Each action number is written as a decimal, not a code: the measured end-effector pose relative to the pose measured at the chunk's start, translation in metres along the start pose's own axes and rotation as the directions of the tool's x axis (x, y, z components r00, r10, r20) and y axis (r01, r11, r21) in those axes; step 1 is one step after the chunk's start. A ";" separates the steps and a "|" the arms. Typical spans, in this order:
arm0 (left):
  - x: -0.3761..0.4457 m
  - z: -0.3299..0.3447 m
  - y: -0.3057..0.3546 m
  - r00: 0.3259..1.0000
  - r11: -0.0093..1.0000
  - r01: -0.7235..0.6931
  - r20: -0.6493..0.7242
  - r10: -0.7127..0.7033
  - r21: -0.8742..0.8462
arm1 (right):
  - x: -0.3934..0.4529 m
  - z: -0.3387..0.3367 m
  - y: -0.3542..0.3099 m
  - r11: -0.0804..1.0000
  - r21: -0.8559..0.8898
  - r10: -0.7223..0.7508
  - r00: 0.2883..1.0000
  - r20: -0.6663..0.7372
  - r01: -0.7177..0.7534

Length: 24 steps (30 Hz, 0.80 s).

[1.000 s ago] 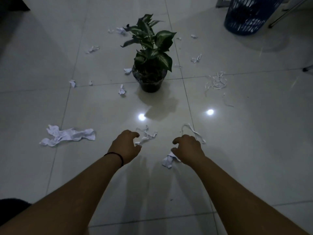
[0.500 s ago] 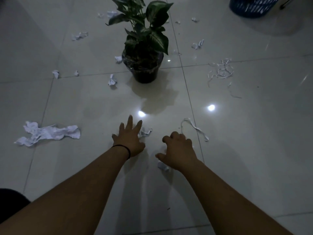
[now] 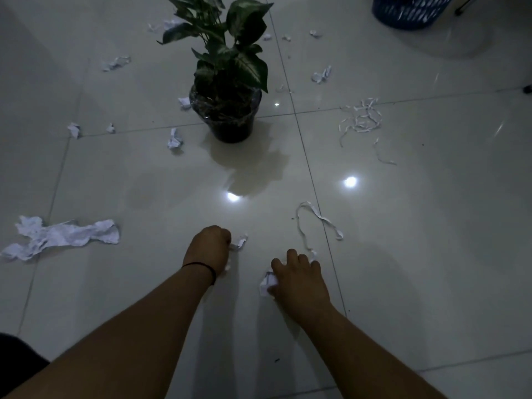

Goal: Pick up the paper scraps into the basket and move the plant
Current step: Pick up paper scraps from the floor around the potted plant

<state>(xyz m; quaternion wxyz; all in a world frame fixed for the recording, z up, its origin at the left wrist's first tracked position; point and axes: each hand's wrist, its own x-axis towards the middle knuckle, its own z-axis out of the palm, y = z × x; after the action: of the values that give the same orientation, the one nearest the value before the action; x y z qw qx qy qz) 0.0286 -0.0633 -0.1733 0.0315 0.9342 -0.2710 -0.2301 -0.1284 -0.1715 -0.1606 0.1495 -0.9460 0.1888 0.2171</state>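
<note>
**Barely started: two scraps in hand, the floor still littered**

From my head camera, most of the job was left. The plant [image 3: 227,82] stood in its pot on the tiled floor [image 3: 431,226], unmoved as far as I could judge. Scraps lay all round the plant: small crumpled bits [image 3: 174,138] to its left and behind it, thin shreds [image 3: 361,119] to its right, a large crumpled sheet [image 3: 62,236] well nearer me and left, and a long strip [image 3: 316,220] nearer me and right. The blue basket [image 3: 408,10] sat far behind the plant to the right; what it held I could not tell.

My left hand [image 3: 208,249], nearer me than the plant, was clenched into a fist on a scrap [image 3: 239,242] poking out past the knuckles. My right hand [image 3: 296,276] was pressed low beside it, fingers curled, thumb pinching a small wad [image 3: 267,280] against the floor.
</note>
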 end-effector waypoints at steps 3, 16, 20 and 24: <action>-0.004 -0.006 0.007 0.993 0.957 0.066 -0.075 -0.090 -0.281 | 0.002 0.005 0.002 0.996 0.002 -0.085 0.996 -0.028 0.085; -0.001 -0.039 0.025 0.914 0.475 0.302 0.109 -0.391 -0.826 | 0.036 -0.079 -0.003 0.641 0.767 0.313 0.903 -0.294 0.028; 0.000 -0.045 0.023 0.875 0.279 0.355 0.212 -0.436 -0.892 | 0.046 -0.090 0.033 0.533 0.845 0.501 0.822 -0.270 -0.047; -0.002 -0.047 0.028 0.874 0.255 0.385 0.262 -0.409 -0.887 | 0.052 -0.079 0.064 0.456 0.867 0.632 0.758 -0.157 -0.200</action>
<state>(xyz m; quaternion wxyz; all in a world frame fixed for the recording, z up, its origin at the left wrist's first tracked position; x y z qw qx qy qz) 0.0341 -0.0895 -0.1253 0.4900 0.7928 0.1481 -0.3308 -0.0842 -0.2721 -0.1298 0.4537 -0.7106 0.5293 -0.0947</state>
